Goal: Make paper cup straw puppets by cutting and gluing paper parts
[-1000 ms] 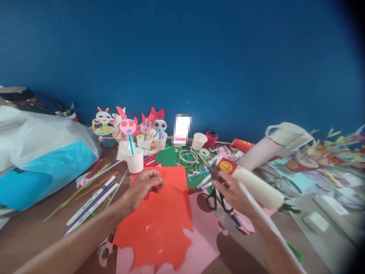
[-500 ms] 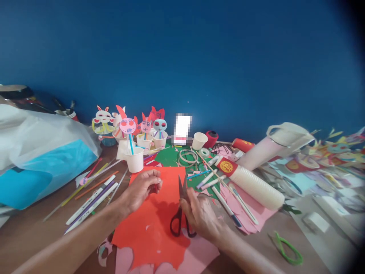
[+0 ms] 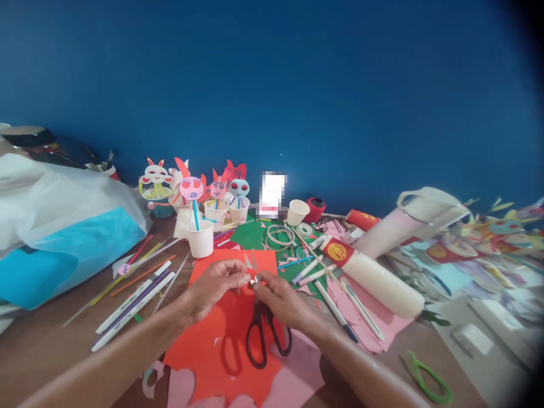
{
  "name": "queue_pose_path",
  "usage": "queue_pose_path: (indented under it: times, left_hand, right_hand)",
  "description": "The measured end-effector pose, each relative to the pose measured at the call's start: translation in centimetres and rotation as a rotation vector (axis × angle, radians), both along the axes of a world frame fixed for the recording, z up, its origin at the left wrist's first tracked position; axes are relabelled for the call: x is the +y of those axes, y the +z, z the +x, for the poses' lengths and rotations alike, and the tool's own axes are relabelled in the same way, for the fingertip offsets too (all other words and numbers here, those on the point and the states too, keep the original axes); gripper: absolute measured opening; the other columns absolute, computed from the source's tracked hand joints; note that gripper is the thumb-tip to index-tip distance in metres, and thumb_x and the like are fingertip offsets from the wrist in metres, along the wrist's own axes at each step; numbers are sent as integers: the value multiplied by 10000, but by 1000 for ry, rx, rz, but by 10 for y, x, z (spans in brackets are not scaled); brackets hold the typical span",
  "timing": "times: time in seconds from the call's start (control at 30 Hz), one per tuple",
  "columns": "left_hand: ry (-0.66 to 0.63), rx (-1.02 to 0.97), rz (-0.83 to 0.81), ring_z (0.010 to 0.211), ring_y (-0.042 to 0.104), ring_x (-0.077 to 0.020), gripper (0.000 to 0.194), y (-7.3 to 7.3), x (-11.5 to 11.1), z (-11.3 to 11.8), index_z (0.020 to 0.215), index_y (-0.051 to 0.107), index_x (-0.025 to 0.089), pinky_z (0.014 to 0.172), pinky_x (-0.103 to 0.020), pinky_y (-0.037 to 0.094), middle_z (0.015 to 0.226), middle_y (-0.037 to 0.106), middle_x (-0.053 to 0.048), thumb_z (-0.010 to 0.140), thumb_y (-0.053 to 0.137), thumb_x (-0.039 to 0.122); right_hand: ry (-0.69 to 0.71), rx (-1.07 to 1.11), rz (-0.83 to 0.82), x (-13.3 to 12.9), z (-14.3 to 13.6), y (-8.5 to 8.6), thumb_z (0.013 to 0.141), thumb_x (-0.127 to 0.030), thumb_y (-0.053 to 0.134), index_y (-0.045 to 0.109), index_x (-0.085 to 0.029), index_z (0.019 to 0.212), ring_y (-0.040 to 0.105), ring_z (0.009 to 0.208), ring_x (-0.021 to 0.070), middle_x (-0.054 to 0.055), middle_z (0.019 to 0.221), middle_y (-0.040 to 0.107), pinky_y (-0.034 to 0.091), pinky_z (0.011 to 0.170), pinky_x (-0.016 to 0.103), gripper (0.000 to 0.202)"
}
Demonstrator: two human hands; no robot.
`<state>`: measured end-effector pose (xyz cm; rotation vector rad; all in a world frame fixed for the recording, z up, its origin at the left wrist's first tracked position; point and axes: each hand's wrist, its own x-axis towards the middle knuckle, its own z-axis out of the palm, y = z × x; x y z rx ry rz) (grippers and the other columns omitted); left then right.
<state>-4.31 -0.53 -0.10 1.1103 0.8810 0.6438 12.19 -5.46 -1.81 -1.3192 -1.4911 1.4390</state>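
My left hand (image 3: 215, 286) is closed in a pinch above the red paper (image 3: 208, 328), its fingertips meeting those of my right hand. A small pale bit shows where they meet; I cannot make out what it is. My right hand (image 3: 283, 297) grips a pair of scissors (image 3: 256, 334) around the middle, black handles hanging toward me and blades pointing away. Under the red sheet, whose near edge is cut in scallops, lies pink paper (image 3: 297, 368).
Paper cups (image 3: 201, 241) with paper faces on sticks stand behind on the left. Markers (image 3: 131, 300) and a plastic bag (image 3: 72, 221) lie left. To the right are a stack of cups (image 3: 378, 277), a tilted jug (image 3: 408, 221) and a green pipe cleaner (image 3: 431, 379).
My hands have come together, the right moving left with the scissors. The scissor handles are now lifted above the paper, casting a shadow on it.
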Motion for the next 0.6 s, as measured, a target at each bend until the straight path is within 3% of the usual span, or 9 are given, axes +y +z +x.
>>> queue_pose_path:
  times: [0.13, 0.27, 0.4, 0.5, 0.6]
  left_hand:
    - [53, -11, 70, 538, 478, -92, 126, -1, 2, 2, 584, 570, 160, 556, -217, 368, 552, 545, 25, 679, 610, 234]
    - [138, -13, 54, 511, 497, -102, 168, 0, 7, 1, 535, 541, 157, 545, -230, 382, 519, 566, 8, 669, 605, 235]
    - [155, -41, 1, 419, 480, -97, 171, -2, 8, 0, 542, 506, 172, 459, -233, 372, 484, 521, 38, 671, 587, 248]
    - [181, -35, -12, 383, 426, -73, 174, -4, 7, 2, 534, 483, 173, 390, -203, 306, 473, 488, 49, 663, 585, 229]
    - [220, -15, -11, 388, 383, -56, 178, -5, 5, 3, 523, 475, 170, 374, -187, 264, 465, 475, 50, 657, 584, 209]
  right_hand:
    - [-7, 317, -182, -2, -9, -7, 811, -478, 453, 479, -163, 691, 328, 454, 59, -56, 550, 392, 270, 435, 186, 338]
    - [-17, 655, -342, -9, -17, -23, 782, -516, 476, 542, -160, 852, 477, 483, 96, -5, 620, 533, 351, 448, 203, 369]
    - [87, 771, -384, -15, -24, -29, 678, -365, 658, 503, -189, 1052, 555, 607, 113, 21, 765, 593, 404, 523, 201, 442]
    - [147, 824, -390, -19, -30, -25, 667, -350, 648, 475, -183, 1097, 593, 678, 153, 52, 823, 619, 427, 547, 227, 492]
    - [161, 889, -429, -22, -38, -23, 675, -360, 616, 463, -180, 1099, 602, 599, 157, 62, 793, 634, 427, 486, 225, 484]
